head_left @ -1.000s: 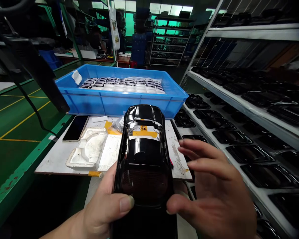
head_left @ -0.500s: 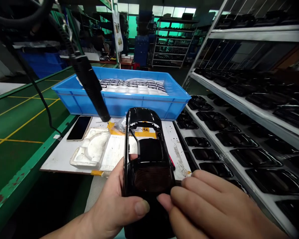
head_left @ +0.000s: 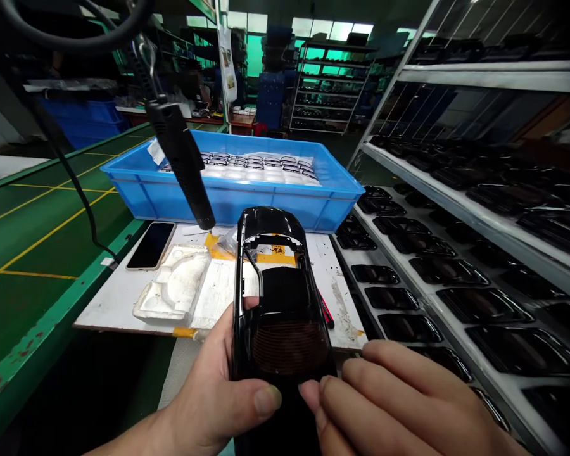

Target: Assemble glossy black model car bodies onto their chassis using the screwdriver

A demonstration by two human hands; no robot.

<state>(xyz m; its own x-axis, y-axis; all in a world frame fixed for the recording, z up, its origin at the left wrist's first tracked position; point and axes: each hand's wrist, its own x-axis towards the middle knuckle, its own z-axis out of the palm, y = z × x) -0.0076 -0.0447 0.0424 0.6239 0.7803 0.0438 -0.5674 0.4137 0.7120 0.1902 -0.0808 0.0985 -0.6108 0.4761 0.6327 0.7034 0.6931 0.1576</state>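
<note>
The right hand, its fingers now pressed together rather than spread, has closed in at the lower edge of the glossy black model car body shell, which the left hand pinches between thumb and fingers above the white workboard.

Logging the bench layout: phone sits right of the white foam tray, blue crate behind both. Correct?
Not quite: the phone sits left of the white foam tray, not right, as the head view shows. The blue crate is behind both, as you said.
</note>
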